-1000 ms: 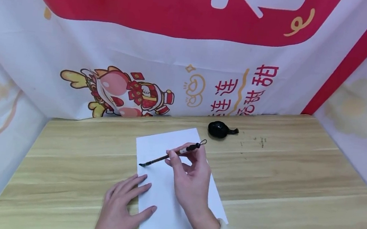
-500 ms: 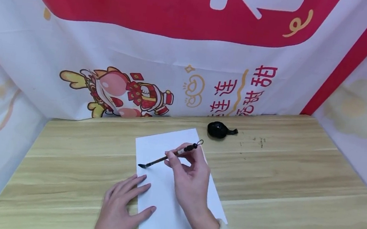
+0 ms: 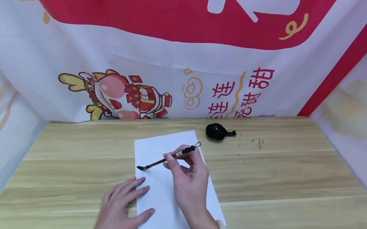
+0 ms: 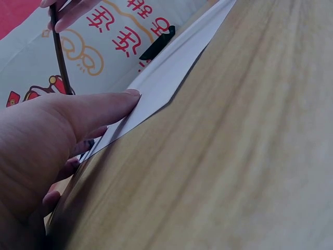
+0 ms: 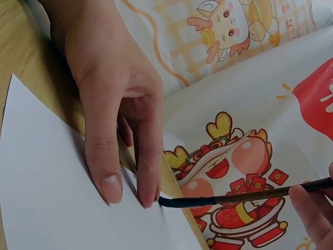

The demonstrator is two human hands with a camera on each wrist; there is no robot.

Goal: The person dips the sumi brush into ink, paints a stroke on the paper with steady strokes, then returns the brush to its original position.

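A sheet of white paper lies at a slant on the wooden table. My left hand rests with spread fingers on its left edge; the left wrist view has the thumb on the sheet. Between thumb and fingers, my right hand pinches a writing brush by its dark handle, which slants up to the right and ends in a cord loop. Its black tip is at the paper's left edge, just beyond my left fingertips. In the right wrist view the brush tuft appears beside my left fingers.
A glossy black lump with a short stem-like end sits beyond the paper's far right corner. Dark specks mark the table to its right. A printed cloth with red and cartoon figures hangs along the back and sides of the table.
The brush's handle end has shifted slightly left, while its tip stays close to the paper's left edge. My left hand keeps its place on the sheet. The head view has tilted a little.
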